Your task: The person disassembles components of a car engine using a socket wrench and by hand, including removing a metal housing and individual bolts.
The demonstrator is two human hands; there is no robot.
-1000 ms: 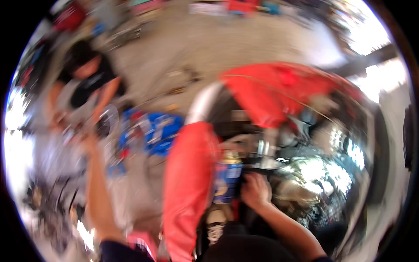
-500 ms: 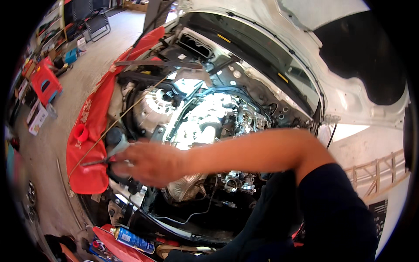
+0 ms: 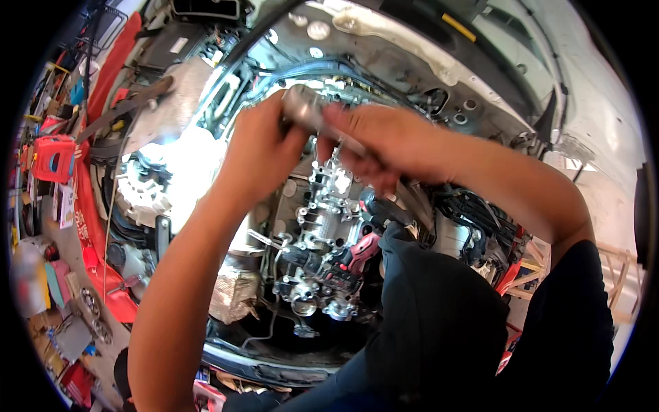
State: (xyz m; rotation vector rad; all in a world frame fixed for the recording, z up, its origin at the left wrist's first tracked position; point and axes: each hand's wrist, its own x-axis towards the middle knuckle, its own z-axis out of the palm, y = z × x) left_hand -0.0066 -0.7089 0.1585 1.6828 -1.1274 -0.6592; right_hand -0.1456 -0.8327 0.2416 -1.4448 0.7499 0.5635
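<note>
Above the engine [image 3: 312, 206] of a car, my left hand [image 3: 264, 144] is closed around a silver metal cylinder [image 3: 302, 106], blurred by motion. My right hand [image 3: 381, 144] grips the same piece from the right, thumb on it and fingers curled below; they hide part of it. A pink-and-black cordless power tool [image 3: 358, 257] lies on the engine just below my hands. Beside it a silver foil-like shielded part [image 3: 233, 295] sits at the lower left, and strong light washes out the metal [image 3: 158, 178] at the left of the bay.
A red fender cover [image 3: 117, 302] hangs along the left side, with a thin rod [image 3: 106, 268] over it. Tools and boxes, including a red case [image 3: 53, 156], clutter the floor at left. The raised white hood [image 3: 583, 82] is at upper right, a wooden ladder-like frame [image 3: 604, 268] at right.
The view has swung from co-worker and floor onto the engine bay. My right hand has moved from the left fender to mid-engine; my left hand has come in, both now holding the metal cylinder.
</note>
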